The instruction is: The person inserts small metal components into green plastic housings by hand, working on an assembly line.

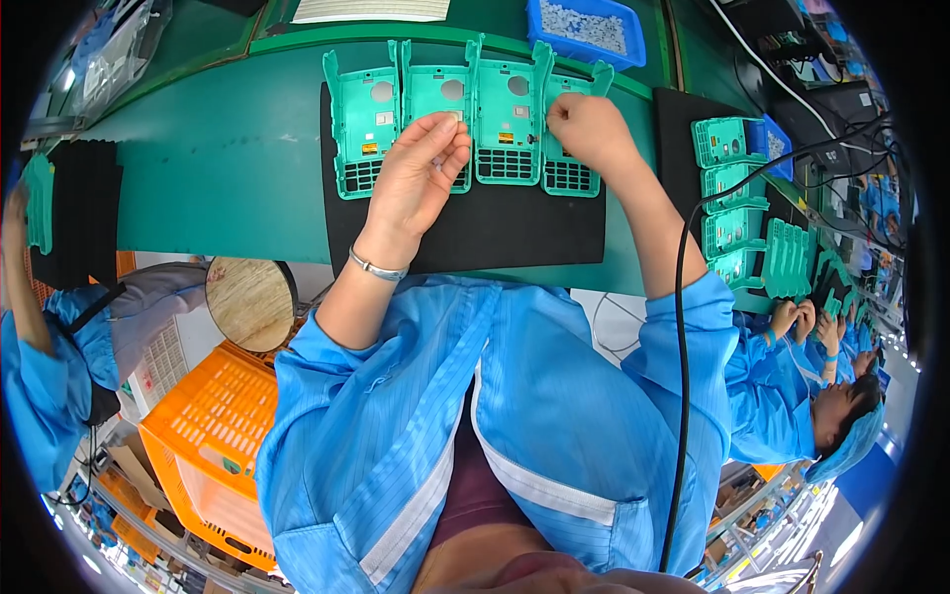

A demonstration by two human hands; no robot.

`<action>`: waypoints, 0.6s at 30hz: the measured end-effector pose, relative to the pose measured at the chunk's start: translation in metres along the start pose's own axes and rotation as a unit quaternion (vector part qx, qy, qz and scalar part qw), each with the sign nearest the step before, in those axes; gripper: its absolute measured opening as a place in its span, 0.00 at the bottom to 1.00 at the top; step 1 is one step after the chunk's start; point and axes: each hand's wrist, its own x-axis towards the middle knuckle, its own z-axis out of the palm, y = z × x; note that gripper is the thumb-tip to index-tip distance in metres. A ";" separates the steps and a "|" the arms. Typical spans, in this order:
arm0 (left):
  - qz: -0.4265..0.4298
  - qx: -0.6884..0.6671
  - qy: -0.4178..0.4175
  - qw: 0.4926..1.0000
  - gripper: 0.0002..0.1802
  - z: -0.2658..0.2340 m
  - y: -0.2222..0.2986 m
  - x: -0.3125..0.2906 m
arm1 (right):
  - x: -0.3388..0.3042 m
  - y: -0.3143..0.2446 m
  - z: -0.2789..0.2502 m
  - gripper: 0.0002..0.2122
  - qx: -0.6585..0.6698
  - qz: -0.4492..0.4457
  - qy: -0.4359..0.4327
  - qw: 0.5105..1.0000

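Note:
Several green plastic housings (508,119) stand side by side on a black mat (465,228), each with a round hole, a small pale rectangle and a black grille at the near end. Over the second housing from the left (435,84), my left hand (421,173) is raised with thumb and fingertips pinched together; whatever lies between them is too small to name. My right hand (594,129) is curled closed above the rightmost housing (572,176), hiding its middle. Its fingertips are turned down, so anything in them is hidden.
A blue bin (586,35) of small whitish pieces sits behind the housings. To the right, more green housings (727,188) lie on another black mat, beside co-workers in blue. A black cable (683,327) hangs past my right arm. An orange crate (218,426) and round stool (250,304) stand at left.

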 end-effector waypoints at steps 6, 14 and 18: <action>-0.002 0.001 0.012 1.000 0.08 0.000 0.000 0.002 | -0.029 0.009 0.019 0.07 0.059 -0.099 0.135 0.984; -0.022 -0.007 0.017 1.000 0.08 0.003 -0.004 0.000 | -0.047 0.000 0.027 0.12 -0.026 -0.117 0.178 0.977; -0.029 -0.014 0.023 0.999 0.09 0.002 -0.007 0.000 | -0.044 0.001 0.017 0.11 0.010 -0.146 0.181 0.973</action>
